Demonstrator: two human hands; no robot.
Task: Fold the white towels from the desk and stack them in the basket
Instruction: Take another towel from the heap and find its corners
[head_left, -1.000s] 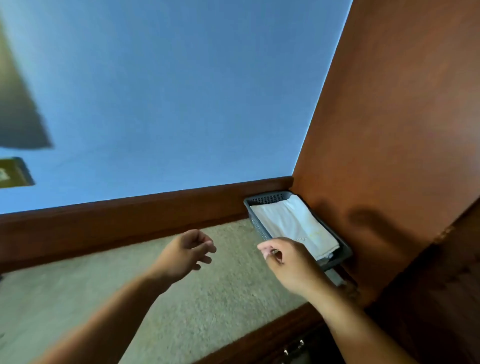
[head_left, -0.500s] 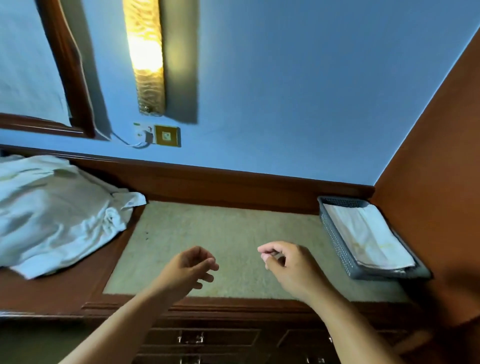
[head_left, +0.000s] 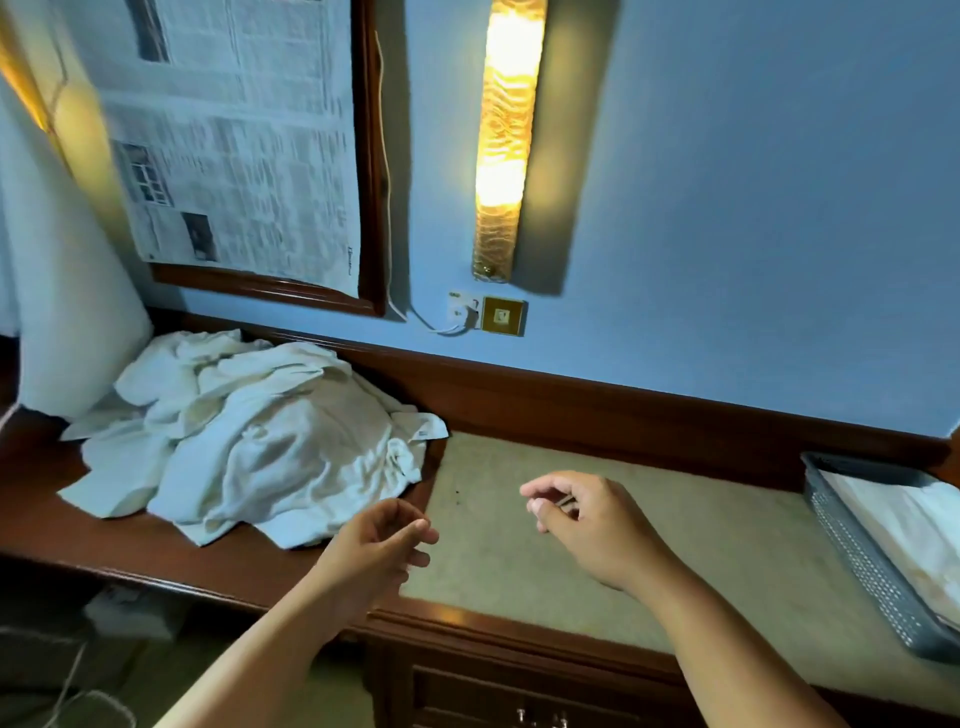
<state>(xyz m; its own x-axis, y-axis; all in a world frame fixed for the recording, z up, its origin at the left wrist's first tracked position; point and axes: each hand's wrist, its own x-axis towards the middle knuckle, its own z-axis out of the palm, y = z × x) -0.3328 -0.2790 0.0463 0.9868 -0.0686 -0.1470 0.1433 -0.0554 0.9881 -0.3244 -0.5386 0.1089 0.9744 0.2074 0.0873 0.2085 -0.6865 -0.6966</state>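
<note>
left hand (head_left: 382, 545): fingers loosely curled, holding nothing | right hand (head_left: 587, 525): same, over desk (head_left: 701, 545) | white towels (head_left: 260, 431): crumpled heap just left of left hand | basket (head_left: 857, 561): well right of right hand, folded towel (head_left: 904, 525) inside

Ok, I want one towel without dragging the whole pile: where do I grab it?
Probably the tagged corner sticking out at the right edge of the pile, taken from the right with the left hand: it lies flat and free, nearest that hand.
</note>
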